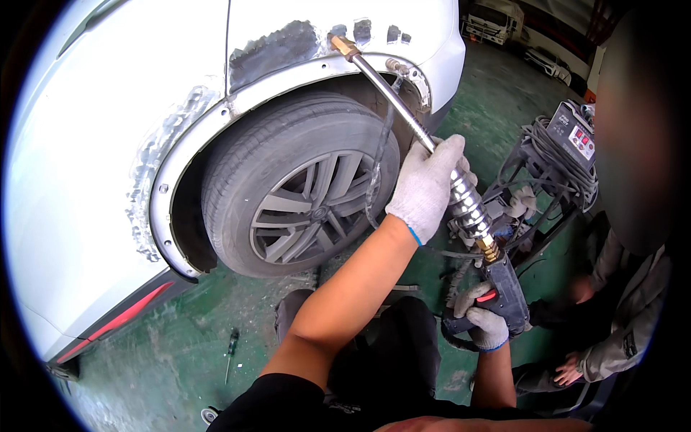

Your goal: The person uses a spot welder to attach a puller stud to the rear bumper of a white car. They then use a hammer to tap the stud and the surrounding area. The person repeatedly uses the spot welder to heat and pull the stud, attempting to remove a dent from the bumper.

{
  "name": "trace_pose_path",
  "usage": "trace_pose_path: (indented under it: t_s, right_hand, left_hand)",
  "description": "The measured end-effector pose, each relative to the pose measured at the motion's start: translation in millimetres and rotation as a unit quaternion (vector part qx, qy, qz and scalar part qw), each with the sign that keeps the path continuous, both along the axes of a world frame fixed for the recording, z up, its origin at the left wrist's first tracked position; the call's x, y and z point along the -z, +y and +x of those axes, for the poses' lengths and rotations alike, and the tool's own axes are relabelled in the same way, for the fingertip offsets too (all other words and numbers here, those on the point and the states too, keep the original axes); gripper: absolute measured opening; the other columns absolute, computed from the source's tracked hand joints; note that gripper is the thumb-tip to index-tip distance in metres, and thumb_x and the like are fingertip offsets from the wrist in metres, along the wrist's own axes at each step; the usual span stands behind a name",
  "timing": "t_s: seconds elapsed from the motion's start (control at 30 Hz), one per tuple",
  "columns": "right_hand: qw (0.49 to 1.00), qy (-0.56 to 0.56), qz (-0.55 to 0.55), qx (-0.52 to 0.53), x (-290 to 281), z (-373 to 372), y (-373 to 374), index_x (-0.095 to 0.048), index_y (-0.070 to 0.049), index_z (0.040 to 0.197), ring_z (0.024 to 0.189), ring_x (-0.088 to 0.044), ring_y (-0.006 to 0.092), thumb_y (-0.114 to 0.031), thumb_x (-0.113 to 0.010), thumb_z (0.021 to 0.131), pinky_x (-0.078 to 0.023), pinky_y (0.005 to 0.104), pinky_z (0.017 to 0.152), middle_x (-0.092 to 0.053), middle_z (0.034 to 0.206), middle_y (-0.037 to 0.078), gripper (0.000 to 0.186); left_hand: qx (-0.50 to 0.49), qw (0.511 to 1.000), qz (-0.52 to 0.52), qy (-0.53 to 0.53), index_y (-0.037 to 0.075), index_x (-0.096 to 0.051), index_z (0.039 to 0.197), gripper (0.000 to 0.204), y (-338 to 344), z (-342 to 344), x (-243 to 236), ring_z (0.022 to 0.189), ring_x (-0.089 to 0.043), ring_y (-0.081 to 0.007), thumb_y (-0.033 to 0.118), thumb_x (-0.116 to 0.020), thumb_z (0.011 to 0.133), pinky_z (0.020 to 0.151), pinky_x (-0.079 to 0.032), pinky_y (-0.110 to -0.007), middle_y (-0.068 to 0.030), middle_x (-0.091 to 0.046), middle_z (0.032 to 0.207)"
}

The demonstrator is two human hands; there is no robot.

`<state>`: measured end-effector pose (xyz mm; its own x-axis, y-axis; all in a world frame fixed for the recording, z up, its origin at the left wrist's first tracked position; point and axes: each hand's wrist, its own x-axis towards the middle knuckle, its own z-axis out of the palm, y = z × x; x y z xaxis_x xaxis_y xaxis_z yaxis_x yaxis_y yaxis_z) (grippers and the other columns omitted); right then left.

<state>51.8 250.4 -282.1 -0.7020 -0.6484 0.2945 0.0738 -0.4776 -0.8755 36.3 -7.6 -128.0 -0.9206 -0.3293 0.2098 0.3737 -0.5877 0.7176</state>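
Both my hands wear pale knitted gloves and hold a dent puller gun [392, 97] with a long metal shaft. My left hand [430, 176] is wrapped round the shaft, just above the ribbed chrome slide weight [469, 209]. Lower right, my right hand [484, 317] grips the black pistol handle, its fingers by a red trigger [487, 296]. The brass tip [344, 47] is at the bare, scraped patch [277, 54] above the wheel arch of a white car [93, 129]; whether it touches, I cannot tell. A brass clamp [396, 66] with a cable sits on the arch edge.
The wheel [317, 209] fills the arch. At right, a welder unit [572, 137] with coiled cables stands on a cart. Another person's hand [568, 369] and grey sleeve are at the lower right. A screwdriver [232, 345] lies on the green floor.
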Motion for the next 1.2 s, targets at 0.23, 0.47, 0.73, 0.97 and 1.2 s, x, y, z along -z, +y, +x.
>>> trace_pose_path:
  t_s: [0.23, 0.47, 0.73, 0.97, 1.2]
  right_hand:
    - [0.995, 0.066, 0.065, 0.049, -17.0, -8.6, 2.5, -0.066, -0.004, 0.109, 0.085, -0.071, 0.0308, -0.011, -0.086, 0.082, -0.058, 0.0528, 0.091, -0.072, 0.088, 0.014, 0.034]
    - [0.98, 0.105, 0.126, 0.113, -48.0, 12.8, 7.6, -0.071, -0.003, 0.105, 0.088, -0.072, 0.027, -0.012, -0.087, 0.08, -0.059, 0.0468, 0.089, -0.071, 0.09, 0.011, 0.031]
    - [0.688, 0.487, 0.417, 0.342, -21.8, -31.6, 48.4, -0.063, -0.003, 0.126, 0.092, -0.071, 0.0229, -0.015, -0.073, 0.098, -0.057, 0.0363, 0.087, -0.071, 0.105, 0.006, 0.031]
    - [0.984, -0.103, -0.09, -0.109, -30.1, -0.7, 6.2, -0.068, -0.002, 0.116, 0.076, -0.068, 0.0331, -0.012, -0.086, 0.082, -0.059, 0.0523, 0.078, -0.07, 0.081, 0.017, 0.04]
    - [0.992, 0.091, 0.077, 0.041, 6.9, -6.8, 19.7, -0.067, -0.002, 0.12, 0.088, -0.071, 0.0305, -0.009, -0.086, 0.084, -0.059, 0.0475, 0.086, -0.073, 0.093, 0.015, 0.041]
  left_hand:
    - [-0.018, 0.999, 0.042, 0.017, 0.007, -0.058, 0.099, 0.022, -9.3, 4.0, -10.5, 0.073, -0.073, -0.0245, 0.025, -0.071, 0.104, 0.064, -0.06, -0.039, -0.0084, -0.068, 0.082]
    - [0.014, 0.992, 0.109, 0.061, 0.011, -0.057, 0.092, 0.032, -23.3, -6.5, -24.1, 0.065, -0.066, -0.024, 0.036, -0.067, 0.109, 0.062, -0.056, -0.04, -0.0058, -0.063, 0.076]
    - [0.205, 0.908, 0.223, 0.289, 0.014, -0.049, 0.076, 0.045, -4.8, -7.6, -10.0, 0.06, -0.061, -0.0218, 0.041, -0.057, 0.111, 0.059, -0.052, -0.037, -0.0024, -0.058, 0.072]
    - [-0.21, 0.96, -0.177, -0.058, 0.006, -0.058, 0.103, 0.033, 9.5, 1.8, -5.5, 0.069, -0.067, -0.0157, 0.037, -0.072, 0.104, 0.055, -0.053, -0.034, -0.0075, -0.066, 0.085]
    - [-0.071, 0.992, 0.103, -0.018, 0.008, -0.056, 0.106, 0.02, 11.1, 15.8, 2.6, 0.069, -0.069, -0.0206, 0.024, -0.069, 0.104, 0.061, -0.057, -0.036, -0.006, -0.066, 0.083]
